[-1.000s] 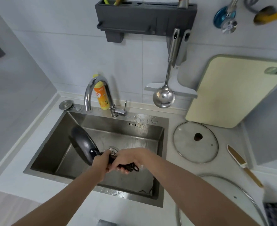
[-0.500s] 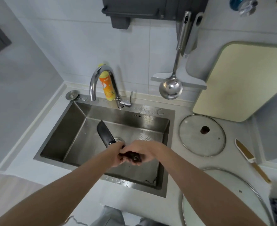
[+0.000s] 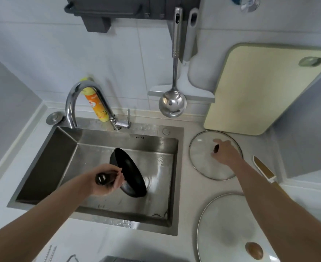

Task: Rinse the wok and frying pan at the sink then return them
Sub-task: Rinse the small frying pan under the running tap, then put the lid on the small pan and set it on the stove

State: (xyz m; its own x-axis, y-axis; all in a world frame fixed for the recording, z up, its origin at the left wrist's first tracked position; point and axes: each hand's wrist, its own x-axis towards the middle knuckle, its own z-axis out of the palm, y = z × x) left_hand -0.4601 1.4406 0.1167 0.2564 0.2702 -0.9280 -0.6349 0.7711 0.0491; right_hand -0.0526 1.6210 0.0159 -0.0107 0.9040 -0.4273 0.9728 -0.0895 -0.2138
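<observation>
A black frying pan hangs tilted on edge inside the steel sink, its inside facing right, low over the drain. My left hand grips the pan's dark handle near the sink's front. My right hand is out over the counter to the right, fingers closed around the dark knob of a small glass lid that lies flat. The faucet arches over the sink's back left with no water visible. No wok is in view.
A large glass lid with a wooden knob lies at the front right. A knife rests right of the small lid. A cream cutting board leans on the wall. A ladle hangs above the counter, and a yellow bottle stands behind the faucet.
My right hand has let go of the pan handle and moved right onto the small lid's knob. The left hand alone now holds the pan, which has swung toward the sink's middle.
</observation>
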